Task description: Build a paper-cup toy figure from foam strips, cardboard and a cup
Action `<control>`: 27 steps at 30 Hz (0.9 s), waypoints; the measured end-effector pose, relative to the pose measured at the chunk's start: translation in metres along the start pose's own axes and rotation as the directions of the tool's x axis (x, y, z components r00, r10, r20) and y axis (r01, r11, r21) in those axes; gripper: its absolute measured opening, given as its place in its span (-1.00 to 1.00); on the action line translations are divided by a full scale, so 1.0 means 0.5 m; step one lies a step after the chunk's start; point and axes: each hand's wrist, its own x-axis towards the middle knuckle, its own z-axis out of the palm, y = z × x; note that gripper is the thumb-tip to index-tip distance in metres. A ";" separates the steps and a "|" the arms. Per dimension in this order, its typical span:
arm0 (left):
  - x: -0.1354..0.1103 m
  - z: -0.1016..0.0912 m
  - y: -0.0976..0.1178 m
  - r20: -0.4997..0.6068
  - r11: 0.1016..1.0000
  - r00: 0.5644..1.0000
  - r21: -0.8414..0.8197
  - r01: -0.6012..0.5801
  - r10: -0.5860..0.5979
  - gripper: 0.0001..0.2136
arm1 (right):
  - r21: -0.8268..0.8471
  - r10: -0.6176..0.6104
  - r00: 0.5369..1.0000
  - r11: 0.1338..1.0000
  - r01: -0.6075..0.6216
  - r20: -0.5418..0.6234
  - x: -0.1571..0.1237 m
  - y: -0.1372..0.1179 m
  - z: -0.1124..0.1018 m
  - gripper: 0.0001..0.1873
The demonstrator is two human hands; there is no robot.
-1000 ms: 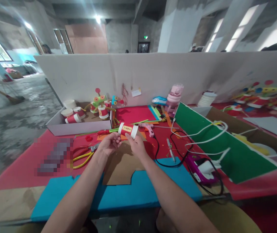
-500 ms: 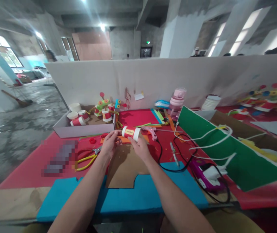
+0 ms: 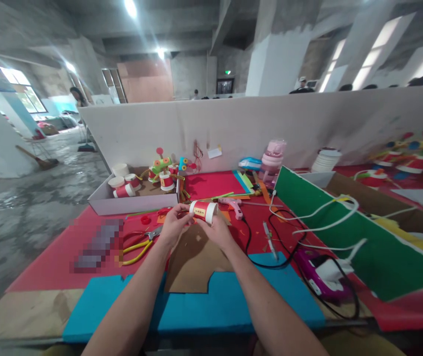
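A white paper cup (image 3: 204,211) wrapped in a red band with a gold label lies sideways between my hands, above a brown cardboard sheet (image 3: 191,269). My right hand (image 3: 218,231) grips it from below near its wide rim. At the narrow end, the fingers of my left hand (image 3: 175,225) are closed against the cup; part of them is hidden. Yellow-handled pliers (image 3: 139,252) lie left of my left wrist. Beyond my right hand rests a pink glue gun (image 3: 235,206).
A white box (image 3: 133,206) at the back left holds several cups and a green figure. On the right stand a green-sided box (image 3: 330,237) and a purple power strip (image 3: 318,277) with trailing cables. A pen-like cutter (image 3: 270,241) lies nearer, and a white partition (image 3: 152,126) closes the back.
The view has shifted slightly, so everything sits a little lower and further right. The cup has turned a bit, its label now facing lower, and my left fingers have come against its narrow end.
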 end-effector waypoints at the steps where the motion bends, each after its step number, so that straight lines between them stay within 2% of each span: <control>1: 0.000 0.001 -0.003 0.012 1.000 1.000 0.009 -0.011 0.011 -0.73 | 0.075 0.048 0.999 0.996 -0.047 -0.009 0.000 -0.002 0.000 -0.66; 5: 0.000 0.010 -0.013 0.080 0.987 0.988 0.083 -0.136 0.129 -0.78 | 0.378 0.259 0.958 0.905 -0.197 -0.122 0.004 -0.001 -0.006 -0.49; 7: 0.001 0.010 -0.015 0.129 0.965 0.975 0.167 -0.202 0.182 -0.80 | 0.442 0.279 0.951 0.876 -0.194 -0.133 0.008 0.003 -0.016 -0.51; 9: 0.003 0.003 -0.014 0.151 0.939 0.973 0.269 -0.213 0.177 -0.83 | 0.441 0.242 0.963 0.881 -0.169 -0.115 0.010 0.007 -0.025 -0.54; 12: 0.005 -0.013 -0.007 0.052 0.879 0.978 0.431 -0.206 0.204 -0.83 | 0.355 0.182 0.975 0.926 -0.127 -0.125 0.012 0.010 -0.034 -0.56; 14: 0.005 -0.018 -0.001 -0.001 0.797 0.948 0.541 -0.268 0.319 -0.83 | 0.247 0.127 0.984 0.965 -0.093 -0.126 0.012 0.011 -0.035 -0.56; 17: 0.003 -0.014 0.003 0.101 0.626 0.869 0.654 -0.425 0.484 -0.86 | 0.058 0.053 0.994 0.997 -0.047 -0.101 0.012 0.011 -0.034 -0.57; 19: 0.004 -0.011 0.000 0.181 0.544 0.830 0.679 -0.493 0.527 -0.85 | -0.038 0.024 0.995 0.999 -0.027 -0.095 0.011 0.012 -0.033 -0.59; 21: 0.006 -0.011 -0.006 0.198 0.513 0.822 0.697 -0.501 0.535 -0.85 | -0.093 -0.002 0.996 0.996 -0.006 -0.091 0.011 0.012 -0.032 -0.60; 25: 0.009 -0.019 -0.013 0.175 0.487 0.830 0.739 -0.465 0.529 -0.86 | -0.138 -0.042 0.998 0.990 0.036 -0.045 0.010 0.010 -0.033 -0.61; 27: 0.005 -0.020 -0.009 0.223 0.423 0.816 0.765 -0.486 0.533 -0.85 | -0.127 -0.052 0.998 0.991 0.050 -0.018 0.009 0.009 -0.034 -0.61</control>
